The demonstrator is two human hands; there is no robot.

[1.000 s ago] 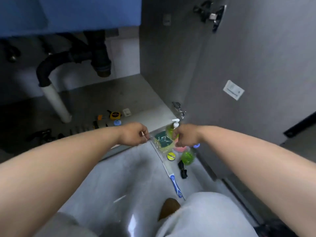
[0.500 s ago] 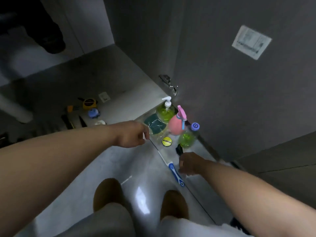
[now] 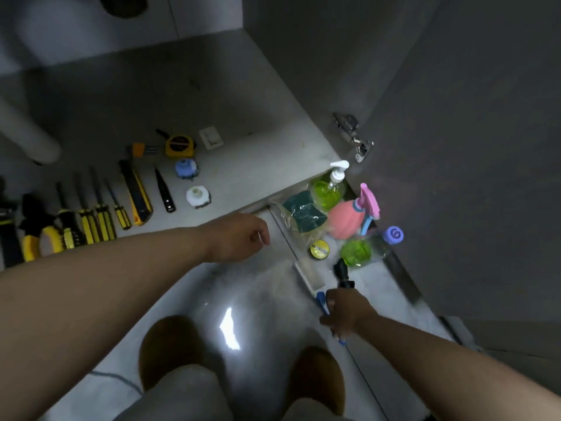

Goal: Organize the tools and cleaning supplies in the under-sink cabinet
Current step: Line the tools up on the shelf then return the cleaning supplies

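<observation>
Both hands had changed jobs within the last second. The right hand (image 3: 343, 314), up among the bottles a moment earlier, had dropped to their six o'clock. It was clenched round the blue handle of the long blue-and-white plastic brush (image 3: 308, 276), which lay on the glossy grey floor tiles (image 3: 267, 299); its white head did not look lifted yet. The left hand (image 3: 239, 238) had let go of the corner of the clear plastic bag of green sponges (image 3: 303, 217). It hung released, fingers loosely curled, just beside the bag at its nine o'clock.

By my reading the brush was the next supply to be put away. The yellow-handled screwdrivers (image 3: 103, 220) and the yellow round tape measure (image 3: 179, 146) already lay in order on the grey cabinet floor (image 3: 243, 141), at ten o'clock of the left hand. The supplies were still outside, by the cabinet's front corner: the green pump soap bottle (image 3: 328, 192), the pink spray bottle (image 3: 346, 220) and the clear bottle of green liquid (image 3: 361, 252).

No brand could be read. The small yellow round tin (image 3: 319, 249) bore a dark band of print too small to make out. The clear bottle's purple cap showed a pale spiral, and the tape measure's label was illegible.
</observation>
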